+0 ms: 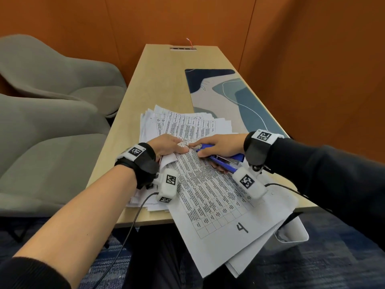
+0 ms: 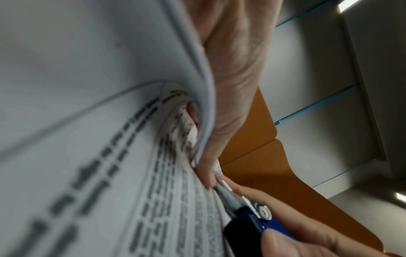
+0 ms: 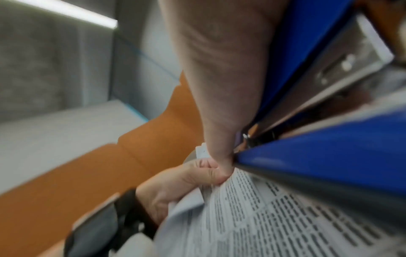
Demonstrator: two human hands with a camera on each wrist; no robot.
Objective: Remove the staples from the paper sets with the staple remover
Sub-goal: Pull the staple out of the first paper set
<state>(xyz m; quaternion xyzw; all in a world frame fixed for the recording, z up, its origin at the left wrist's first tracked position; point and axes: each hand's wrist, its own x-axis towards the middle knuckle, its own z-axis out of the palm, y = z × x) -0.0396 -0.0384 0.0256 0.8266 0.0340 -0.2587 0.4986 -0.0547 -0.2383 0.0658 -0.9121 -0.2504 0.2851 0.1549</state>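
A printed paper set (image 1: 210,195) marked "4" lies over the table's near edge. My left hand (image 1: 168,146) pinches its top corner between thumb and fingers, curling the sheets (image 2: 123,139). My right hand (image 1: 218,147) grips a blue stapler-style staple remover (image 1: 225,157), its metal tip at that corner, touching my left thumb. In the left wrist view the tool's tip (image 2: 230,196) lies along the page edge by my thumb. The right wrist view shows the blue body (image 3: 329,156) under my forefinger (image 3: 219,104). The staple itself is hidden.
A loose pile of printed sheets (image 1: 187,122) lies behind my hands on the narrow wooden table (image 1: 158,80). A patterned desk mat (image 1: 235,97) covers the table's right side. Grey chairs (image 1: 52,113) stand left. A white bin (image 1: 291,234) sits under the table's near right corner.
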